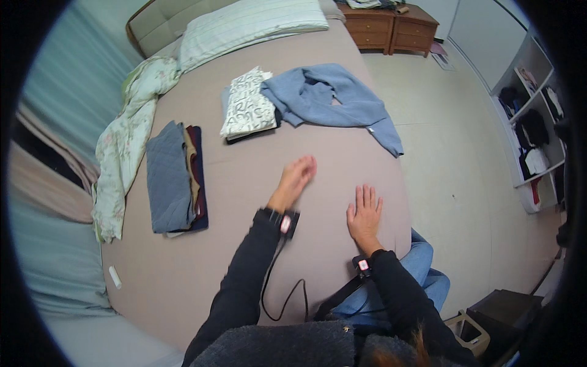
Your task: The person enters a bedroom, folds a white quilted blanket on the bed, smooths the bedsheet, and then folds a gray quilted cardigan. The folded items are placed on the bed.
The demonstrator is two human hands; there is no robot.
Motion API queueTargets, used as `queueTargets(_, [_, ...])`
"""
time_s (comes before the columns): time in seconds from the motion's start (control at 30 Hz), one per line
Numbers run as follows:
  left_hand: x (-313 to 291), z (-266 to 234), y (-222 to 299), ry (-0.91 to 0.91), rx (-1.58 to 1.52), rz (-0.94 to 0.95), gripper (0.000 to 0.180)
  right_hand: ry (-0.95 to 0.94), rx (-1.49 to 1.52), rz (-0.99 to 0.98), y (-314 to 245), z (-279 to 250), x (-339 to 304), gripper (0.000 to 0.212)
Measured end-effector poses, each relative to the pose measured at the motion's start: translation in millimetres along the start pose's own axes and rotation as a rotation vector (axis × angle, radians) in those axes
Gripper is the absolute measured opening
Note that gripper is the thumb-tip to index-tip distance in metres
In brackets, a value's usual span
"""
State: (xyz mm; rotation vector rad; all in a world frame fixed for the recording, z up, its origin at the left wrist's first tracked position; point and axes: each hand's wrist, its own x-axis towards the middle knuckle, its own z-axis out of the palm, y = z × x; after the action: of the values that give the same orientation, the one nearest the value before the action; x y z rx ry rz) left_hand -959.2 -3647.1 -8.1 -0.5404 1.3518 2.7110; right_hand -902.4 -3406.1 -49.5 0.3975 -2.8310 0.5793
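My right hand (365, 219) lies flat on the pink bed sheet (244, 189) near its right edge, fingers stretched out and holding nothing. My left hand (296, 178) is over the middle of the bed, turned on its side with loosely bent fingers and nothing visible in it. Ahead of both hands a blue sweatshirt (333, 101) lies loosely spread, one sleeve reaching the bed's right edge. Its left part touches a stack of folded clothes with a white printed shirt (251, 107) on top. Farther left is another folded stack, topped by a grey-blue quilted garment (168, 180).
A floral quilt (131, 140) is bunched along the left edge beside teal curtains (82, 55). A striped pillow (251, 27) rests at the headboard. Wooden nightstands (391, 30) and open shelves (535, 128) stand beyond the bed. A black cable (284, 300) hangs by my left wrist.
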Motion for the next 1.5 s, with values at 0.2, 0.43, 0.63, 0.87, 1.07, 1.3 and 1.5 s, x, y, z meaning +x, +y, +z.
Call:
queueTargets(0.2, [170.7, 16.3, 30.0, 0.633, -0.216, 0.149, 0.069, -0.024, 0.051, 0.027, 4.2, 0.1, -0.2, 0.060])
queueTargets(0.43, [146.8, 39.3, 58.0, 0.227, 0.325, 0.520, 0.020, -0.029, 0.115, 0.036, 4.3, 2.5, -1.7, 0.063])
queueTargets(0.63, [-72.6, 53.8, 142.0, -0.138, 1.134, 1.093, 0.015, -0.020, 0.111, 0.030, 8.2, 4.6, -3.4, 0.054])
queueTargets(0.87, [-227.6, -23.1, 100.4, -0.032, 1.358, 0.570, 0.035, 0.050, 0.223, -0.224, 26.4, 9.3, -6.1, 0.049])
queueTargets(1.07, [-241.8, -81.4, 29.3, 0.270, 1.302, 0.142, 0.025, -0.242, 0.228, -0.270, 55.1, -30.5, -17.9, 0.044])
queueTargets(1.3, [-131.5, -70.9, -0.8, 0.652, 1.433, 0.407, 0.043, -0.476, 0.381, -0.056, 44.6, -79.6, -22.3, 0.028])
queueTargets(1.5, [-137.0, 20.3, -29.7, 0.218, 1.487, 0.706, 0.043, -0.455, 0.825, 0.096, 5.0, -114.3, -34.4, 0.035])
